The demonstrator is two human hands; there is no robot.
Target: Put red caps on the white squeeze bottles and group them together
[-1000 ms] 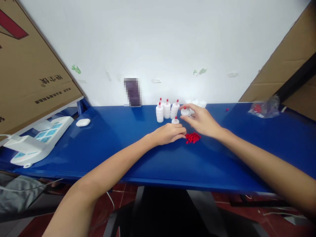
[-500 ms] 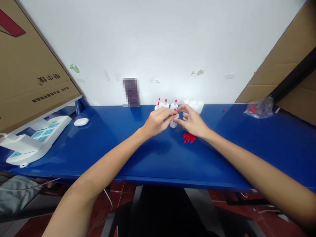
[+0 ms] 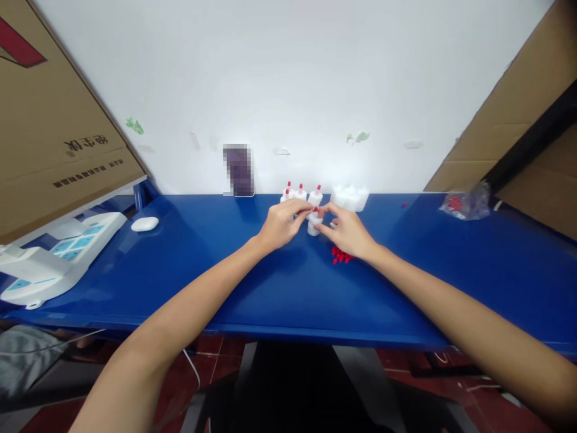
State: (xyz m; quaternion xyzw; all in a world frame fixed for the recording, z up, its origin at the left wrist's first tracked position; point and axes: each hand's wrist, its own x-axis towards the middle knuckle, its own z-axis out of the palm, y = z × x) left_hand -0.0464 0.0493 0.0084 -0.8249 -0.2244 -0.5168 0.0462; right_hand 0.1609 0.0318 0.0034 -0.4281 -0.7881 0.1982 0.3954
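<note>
A small white squeeze bottle (image 3: 314, 230) stands upright on the blue table between my hands, a red tip cap (image 3: 316, 209) on its nozzle. My left hand (image 3: 285, 224) has thumb and fingers pinched together at the nozzle's left side. From the right, my right hand (image 3: 346, 230) curls its thumb and index finger round the bottle's upper part. Loose red caps (image 3: 341, 255) lie in a pile below my right hand, which partly covers them. Just behind stand several capped white bottles (image 3: 315, 197), some partly hidden by my left hand.
White uncapped bottles (image 3: 350, 197) cluster by the wall. A clear bag (image 3: 469, 203) with red caps and one stray red cap (image 3: 404, 204) lie to the right. A phone (image 3: 240, 171) leans on the wall; a white case (image 3: 145, 224) and power strip (image 3: 67, 258) are left.
My left fingers have drawn back slightly to the left, exposing more of the red cap. The right hand stays beside the bottle; the whole view has shifted a little.
</note>
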